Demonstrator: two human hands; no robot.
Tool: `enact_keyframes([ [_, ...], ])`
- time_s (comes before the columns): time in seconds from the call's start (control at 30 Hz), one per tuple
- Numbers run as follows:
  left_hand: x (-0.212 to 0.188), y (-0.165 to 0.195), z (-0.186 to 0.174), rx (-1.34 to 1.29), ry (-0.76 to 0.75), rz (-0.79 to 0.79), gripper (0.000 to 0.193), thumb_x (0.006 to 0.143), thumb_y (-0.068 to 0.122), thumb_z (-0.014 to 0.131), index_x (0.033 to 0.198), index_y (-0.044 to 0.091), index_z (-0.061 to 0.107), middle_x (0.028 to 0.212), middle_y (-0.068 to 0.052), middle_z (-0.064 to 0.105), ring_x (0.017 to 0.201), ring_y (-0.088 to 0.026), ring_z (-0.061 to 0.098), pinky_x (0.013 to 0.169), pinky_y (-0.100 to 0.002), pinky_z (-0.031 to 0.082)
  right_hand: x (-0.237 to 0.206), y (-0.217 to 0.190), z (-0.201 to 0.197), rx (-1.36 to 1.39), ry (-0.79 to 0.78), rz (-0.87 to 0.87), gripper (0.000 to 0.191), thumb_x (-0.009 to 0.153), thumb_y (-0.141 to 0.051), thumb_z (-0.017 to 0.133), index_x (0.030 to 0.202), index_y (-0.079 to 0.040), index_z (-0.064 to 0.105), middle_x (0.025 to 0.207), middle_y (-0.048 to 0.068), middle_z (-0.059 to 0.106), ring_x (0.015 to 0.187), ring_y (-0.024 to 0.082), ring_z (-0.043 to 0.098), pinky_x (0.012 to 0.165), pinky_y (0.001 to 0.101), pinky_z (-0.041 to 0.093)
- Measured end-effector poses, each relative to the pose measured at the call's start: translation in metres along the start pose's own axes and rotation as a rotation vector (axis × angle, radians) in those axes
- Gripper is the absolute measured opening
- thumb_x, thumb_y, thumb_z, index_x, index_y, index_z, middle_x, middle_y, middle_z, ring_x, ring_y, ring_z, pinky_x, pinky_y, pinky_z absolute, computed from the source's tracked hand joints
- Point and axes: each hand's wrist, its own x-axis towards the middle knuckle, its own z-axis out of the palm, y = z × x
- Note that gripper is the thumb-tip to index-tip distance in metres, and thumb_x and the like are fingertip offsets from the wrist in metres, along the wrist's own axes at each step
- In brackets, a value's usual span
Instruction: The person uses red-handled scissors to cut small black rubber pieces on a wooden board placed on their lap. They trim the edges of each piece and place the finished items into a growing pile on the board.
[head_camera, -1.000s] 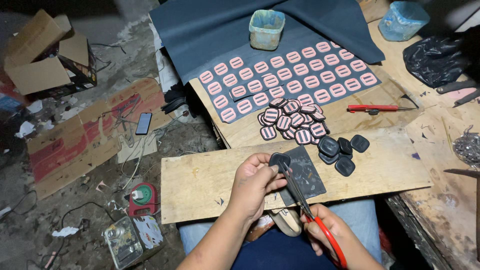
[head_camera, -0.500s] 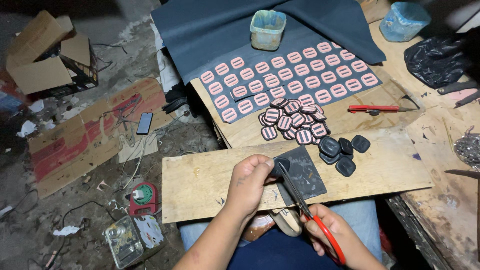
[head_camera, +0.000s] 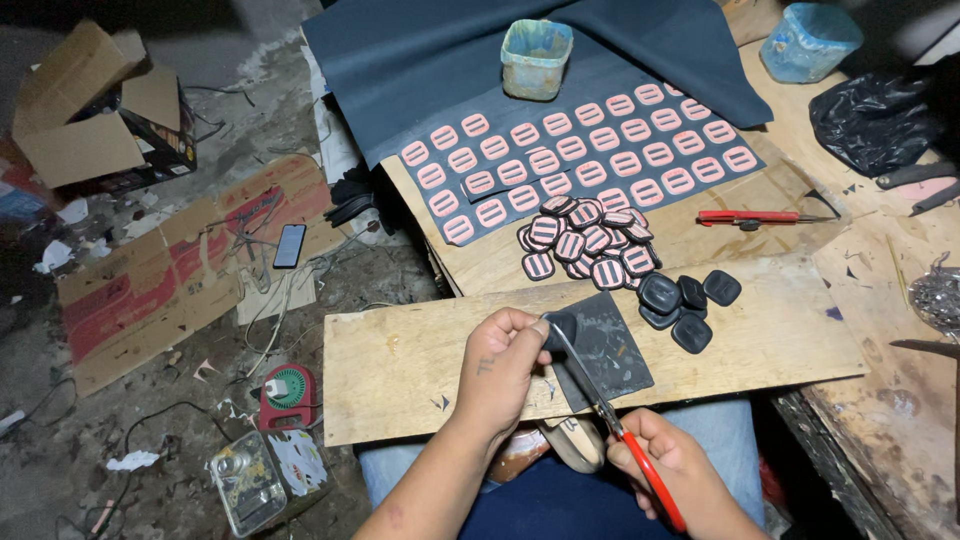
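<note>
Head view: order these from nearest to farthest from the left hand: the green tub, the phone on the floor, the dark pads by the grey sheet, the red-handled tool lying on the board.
1. Dark pads, just right of the left hand.
2. Phone, left on the floor; red-handled tool, upper right. These two are too close to call.
3. Green tub, far top on the dark cloth.

Red-handled scissors (head_camera: 620, 440), dark piece (head_camera: 562, 328)

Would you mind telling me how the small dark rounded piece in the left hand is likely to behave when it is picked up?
The small dark rounded piece is probably light, as the left hand pinches it by the fingertips alone. It looks thin and flat, so unlikely to roll. The red-handled scissors in the right hand meet its edge, so it is likely soft, perhaps slightly flexible.
</note>
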Motion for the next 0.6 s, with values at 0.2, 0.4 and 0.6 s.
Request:
enact_keyframes([
  [0.2, -0.002, 0.012, 0.007, -0.107, -0.037, -0.067, 0.024, 0.091, 0.0, 0.058, 0.113, 0.009, 0.057, 0.093, -0.005, 0.071, 0.079, -0.011, 0.069, 0.067, -0.023, 0.052, 0.003, 0.008, -0.002, 0.121, -0.14, -0.095, 0.018, 0.093, -0.019, 0.061, 0.107, -0.008, 0.059, 0.07, 0.002, 0.056, 0.053, 0.011, 0.053, 0.047, 0.0264, 0.047],
  [0.4, -0.005, 0.008, 0.011, -0.168, -0.062, -0.132, 0.012, 0.094, 0.005, 0.056, 0.105, 0.007, 0.058, 0.094, -0.007, 0.073, 0.083, -0.013, 0.071, 0.074, -0.027, 0.057, 0.006, 0.01, -0.004, 0.131, -0.195, -0.101, 0.017, 0.096, -0.02, 0.059, 0.107, -0.007, 0.059, 0.068, 0.003, 0.054, 0.052, 0.012, 0.052, 0.047, 0.0261, 0.046],
  [0.6, 0.0, 0.006, 0.003, -0.18, 0.007, -0.148, 0.012, 0.099, 0.017, 0.06, 0.093, 0.007, 0.062, 0.089, -0.005, 0.073, 0.077, -0.013, 0.069, 0.077, -0.031, 0.057, 0.002, 0.004, -0.005, 0.09, -0.246, -0.115, 0.02, 0.096, -0.023, 0.059, 0.107, -0.006, 0.058, 0.07, 0.002, 0.054, 0.054, 0.011, 0.053, 0.048, 0.0254, 0.047],
])
